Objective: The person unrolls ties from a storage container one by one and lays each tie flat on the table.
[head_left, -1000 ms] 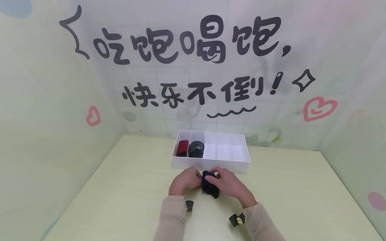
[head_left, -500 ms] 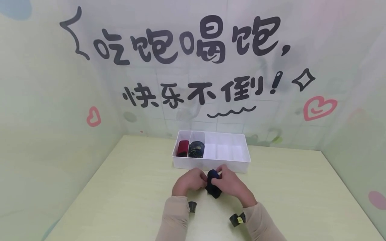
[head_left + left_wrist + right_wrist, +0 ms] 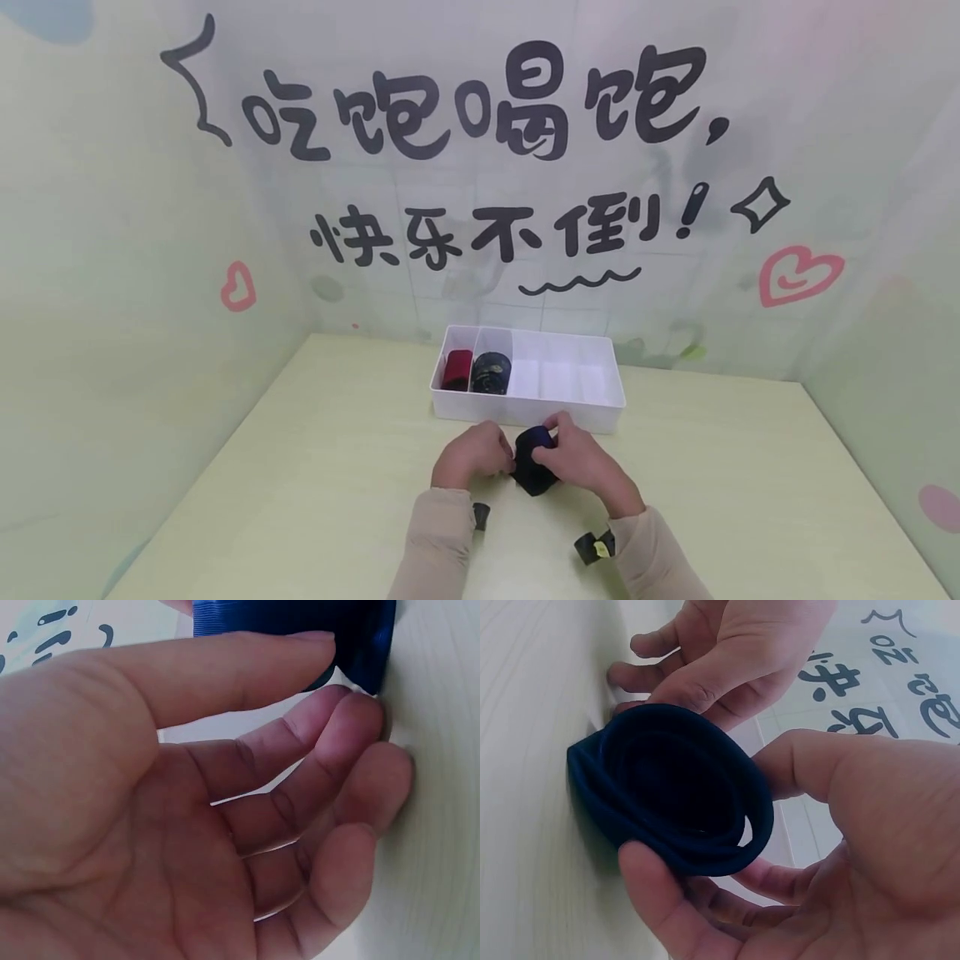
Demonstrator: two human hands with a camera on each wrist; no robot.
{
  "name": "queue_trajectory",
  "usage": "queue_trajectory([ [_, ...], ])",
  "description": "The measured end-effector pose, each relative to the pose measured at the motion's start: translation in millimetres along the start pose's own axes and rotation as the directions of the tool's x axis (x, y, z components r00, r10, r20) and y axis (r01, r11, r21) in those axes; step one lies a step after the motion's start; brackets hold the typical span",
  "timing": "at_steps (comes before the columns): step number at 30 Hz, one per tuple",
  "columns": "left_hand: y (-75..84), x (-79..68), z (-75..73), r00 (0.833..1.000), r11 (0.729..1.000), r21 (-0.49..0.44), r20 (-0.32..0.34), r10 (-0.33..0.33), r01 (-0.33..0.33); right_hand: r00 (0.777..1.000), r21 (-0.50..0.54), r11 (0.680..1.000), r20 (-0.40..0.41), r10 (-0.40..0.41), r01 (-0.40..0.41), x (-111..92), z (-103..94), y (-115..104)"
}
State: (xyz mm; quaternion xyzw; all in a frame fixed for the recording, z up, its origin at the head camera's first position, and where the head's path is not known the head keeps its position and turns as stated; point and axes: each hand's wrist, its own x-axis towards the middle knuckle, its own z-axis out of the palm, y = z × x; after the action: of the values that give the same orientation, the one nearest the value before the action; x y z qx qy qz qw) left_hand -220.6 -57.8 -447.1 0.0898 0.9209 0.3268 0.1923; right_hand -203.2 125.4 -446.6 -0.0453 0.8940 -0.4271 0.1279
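Observation:
A dark blue rolled necktie (image 3: 533,473) stands on edge on the table between both hands, in front of the white box. My right hand (image 3: 583,457) grips the roll from the right, thumb and fingers curled around its sides. In the right wrist view the coiled layers of the necktie (image 3: 676,864) show, with its pointed end sticking out at the table side. My left hand (image 3: 472,454) is at that end. In the left wrist view its thumb (image 3: 247,671) overlaps the blue fabric and the fingertips pinch the corner.
Behind the hands stands a white divided box (image 3: 525,408). Its left compartments hold a rolled red necktie (image 3: 457,369) and a rolled dark patterned one (image 3: 492,372). A pale table (image 3: 337,467) extends to both sides, with a lettered wall (image 3: 420,292) behind.
The necktie has shifted slightly right and turned, so its roll looks broader. Both hands have moved a little right with it. The box contents are the same.

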Motion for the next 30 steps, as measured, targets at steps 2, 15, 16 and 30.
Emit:
queue_trajectory([
  [2, 0.1, 0.3, 1.2, 1.0, 1.0, 0.003, 0.003, 0.0, 0.0, 1.0, -0.019, 1.0, 0.002, 0.002, -0.002, -0.7, -0.2, 0.9],
  [15, 5.9, -1.0, 7.1, 0.999, 0.997, 0.068, -0.032, 0.025, -0.023, 0.999, -0.248, 0.969, -0.05, -0.017, 0.004, -4.8, -8.5, -2.7],
  [16, 5.9, -1.2, 7.5, 0.999, 0.998, 0.066, -0.032, 0.026, -0.024, 0.998, -0.255, 0.967, -0.055, -0.027, 0.012, -5.0, -8.3, -3.3],
  [30, 10.7, -2.2, 9.5, 0.999, 0.994, 0.107, -0.034, 0.02, -0.016, 0.958, -0.254, 0.926, 0.021, -0.284, 0.28, -7.8, -1.9, -2.9],
])
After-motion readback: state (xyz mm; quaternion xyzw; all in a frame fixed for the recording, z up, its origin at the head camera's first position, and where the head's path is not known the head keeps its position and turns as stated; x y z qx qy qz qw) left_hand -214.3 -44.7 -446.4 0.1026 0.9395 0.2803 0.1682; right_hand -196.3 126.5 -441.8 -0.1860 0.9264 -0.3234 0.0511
